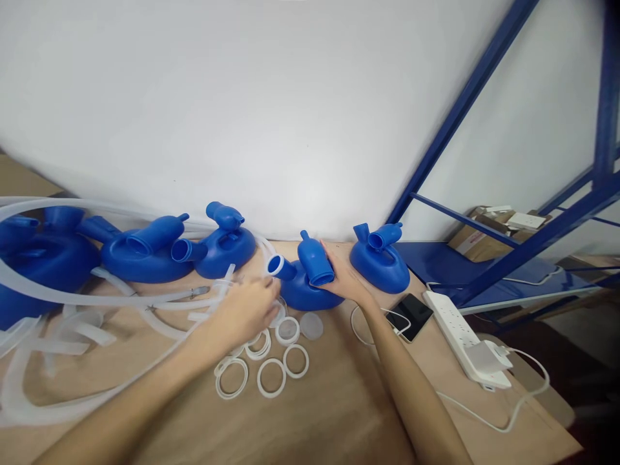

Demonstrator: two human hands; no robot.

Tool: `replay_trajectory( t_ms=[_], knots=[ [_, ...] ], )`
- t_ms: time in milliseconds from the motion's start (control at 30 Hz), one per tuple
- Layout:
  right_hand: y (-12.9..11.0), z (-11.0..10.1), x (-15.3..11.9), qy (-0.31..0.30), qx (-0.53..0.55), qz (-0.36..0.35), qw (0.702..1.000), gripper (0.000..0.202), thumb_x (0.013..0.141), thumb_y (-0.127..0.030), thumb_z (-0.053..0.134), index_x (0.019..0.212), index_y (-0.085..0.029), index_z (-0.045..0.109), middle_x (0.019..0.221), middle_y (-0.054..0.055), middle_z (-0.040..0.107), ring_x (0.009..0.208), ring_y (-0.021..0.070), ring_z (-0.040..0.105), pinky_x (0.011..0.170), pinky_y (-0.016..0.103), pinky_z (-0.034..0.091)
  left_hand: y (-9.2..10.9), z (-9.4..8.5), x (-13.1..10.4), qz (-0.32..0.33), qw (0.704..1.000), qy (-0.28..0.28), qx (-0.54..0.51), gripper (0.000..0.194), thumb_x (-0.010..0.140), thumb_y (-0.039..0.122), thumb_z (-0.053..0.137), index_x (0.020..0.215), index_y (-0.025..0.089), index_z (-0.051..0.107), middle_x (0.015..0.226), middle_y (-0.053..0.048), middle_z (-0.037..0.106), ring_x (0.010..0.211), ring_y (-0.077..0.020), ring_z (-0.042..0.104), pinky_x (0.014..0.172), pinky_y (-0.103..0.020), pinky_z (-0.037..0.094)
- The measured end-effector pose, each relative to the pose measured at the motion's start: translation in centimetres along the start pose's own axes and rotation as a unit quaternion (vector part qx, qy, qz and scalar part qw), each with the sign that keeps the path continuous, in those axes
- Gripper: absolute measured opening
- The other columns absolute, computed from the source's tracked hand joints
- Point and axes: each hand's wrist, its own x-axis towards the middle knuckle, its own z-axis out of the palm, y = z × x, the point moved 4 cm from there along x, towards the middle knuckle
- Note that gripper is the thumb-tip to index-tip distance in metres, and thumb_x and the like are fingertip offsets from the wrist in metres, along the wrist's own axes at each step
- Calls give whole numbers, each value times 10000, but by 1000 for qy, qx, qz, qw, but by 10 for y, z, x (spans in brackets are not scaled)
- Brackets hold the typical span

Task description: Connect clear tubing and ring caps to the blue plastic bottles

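At the middle of the table stands a blue plastic urinal bottle, its open neck pointing left with a white ring around the rim. A blue spouted, cup-like piece sits tilted on top of it, wide opening toward me. My right hand is closed around the right side of this piece, its fingers partly hidden behind. Just left of and below the neck is my left hand, fingers curled and slightly blurred; whether anything is between them cannot be seen. Several white rings and a translucent disc lie below.
More blue bottles stand along the wall to the left, and another bottle to the right. Clear tubing loops across the left side. A phone, a power strip and cables lie right, before a blue metal rack.
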Motion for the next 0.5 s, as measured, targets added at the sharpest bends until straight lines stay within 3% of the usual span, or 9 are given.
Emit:
replay_trajectory(
  t_ms=[100,200,300,400,500],
  knots=[
    [-11,-2,-1,10,-37,-6,999,1326,741,-506,896,1695,-306,-3,1715,193,258,1579,391,306,1260,628,307,20,25,-15,117,989,-88,-7,211,904,223,691,1104,168,732,1285,-165,674,1163,-347,655,908,-440,546],
    [-24,0,0,16,-65,-47,997,1206,756,-508,889,1680,-326,137,1721,182,211,1599,378,262,1274,612,291,29,54,-10,186,979,-86,-12,210,904,178,705,1106,147,751,1388,-201,639,1254,-360,613,961,-446,521],
    [-30,5,2,38,-64,-81,994,993,838,-406,833,1641,-332,254,1724,167,229,1599,355,277,1271,599,313,32,73,0,206,975,-78,-26,171,917,203,719,1077,157,758,1380,-190,655,1277,-354,600,987,-454,504],
    [-30,9,1,65,-73,-111,989,851,911,-296,728,1630,-304,274,1716,170,277,1604,345,272,1269,618,314,32,78,5,220,972,-72,-35,158,925,210,719,1072,162,749,1358,-171,673,1283,-341,602,1000,-452,491],
    [-27,13,-3,84,-95,-128,984,832,929,-313,690,1637,-293,253,1693,167,328,1597,346,289,1260,624,337,28,70,4,238,966,-49,-88,92,893,234,760,979,210,738,1274,-96,712,1203,-287,646,977,-383,499]
  ],
)
